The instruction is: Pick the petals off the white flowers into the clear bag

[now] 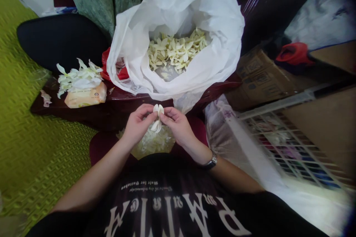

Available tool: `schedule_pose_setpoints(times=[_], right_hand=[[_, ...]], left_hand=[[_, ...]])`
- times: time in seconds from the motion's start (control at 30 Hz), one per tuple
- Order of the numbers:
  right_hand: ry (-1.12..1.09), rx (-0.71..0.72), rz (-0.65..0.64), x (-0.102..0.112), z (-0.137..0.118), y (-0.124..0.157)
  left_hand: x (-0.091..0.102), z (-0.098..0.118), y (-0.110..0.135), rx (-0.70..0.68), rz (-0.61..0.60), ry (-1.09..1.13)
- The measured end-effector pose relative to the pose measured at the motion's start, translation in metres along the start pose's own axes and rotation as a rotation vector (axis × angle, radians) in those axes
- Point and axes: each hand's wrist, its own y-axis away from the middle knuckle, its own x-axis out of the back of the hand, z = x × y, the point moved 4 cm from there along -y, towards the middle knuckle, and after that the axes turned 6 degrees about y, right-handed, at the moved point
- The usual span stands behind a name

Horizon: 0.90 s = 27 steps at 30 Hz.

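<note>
The left hand and right hand pinch a white flower.

Table: dark reddish-brown polished wood. Items on top: one white plastic bag, mouth open, holding a heap of cream-white petals; one red plastic bag, pressed against the white bag's left side; one pale peach packet, lying near the front edge, topped by a loose pile of white petals; one small pinkish scrap, left of the packet, near the edge. Table stands on a green textured floor mat.
</note>
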Motion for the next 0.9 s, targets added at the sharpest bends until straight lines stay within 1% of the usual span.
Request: schedule_pose_setpoints(times=[0.1,0.37,0.47,0.57,0.63,0.7,0.77,0.8,0.87,0.9], right_hand=[[-0.003,0.007,-0.006,-0.002,0.0,0.001],[0.007,0.031,0.024,0.001,0.0,0.003],[0.016,0.014,0.022,0.002,-0.001,0.003],[0.013,0.052,0.064,0.007,-0.005,0.002],[-0.011,0.121,0.131,0.013,-0.01,0.0],[-0.041,0.174,0.185,0.021,-0.015,-0.003],[-0.06,0.187,0.203,0.026,-0.017,-0.005],[-0.062,0.182,0.2,0.028,-0.018,-0.005],[-0.051,0.149,0.17,0.028,-0.019,-0.006],[-0.037,0.122,0.144,0.027,-0.018,-0.006]], left_hand=[[0.001,0.001,0.001,-0.011,-0.008,-0.007],[0.009,0.003,0.001,-0.07,0.073,-0.037],[0.013,0.003,-0.001,-0.054,0.117,0.024],[0.025,0.002,-0.004,-0.013,0.219,0.089],[0.036,0.001,-0.005,-0.01,0.296,0.081],[0.048,0.001,-0.006,-0.027,0.338,0.044],[0.059,-0.001,-0.008,-0.033,0.338,-0.026],[0.062,-0.001,-0.008,-0.022,0.316,-0.072],[0.062,-0.002,-0.009,0.013,0.229,-0.184],[0.06,0.0,-0.01,0.027,0.174,-0.245]])
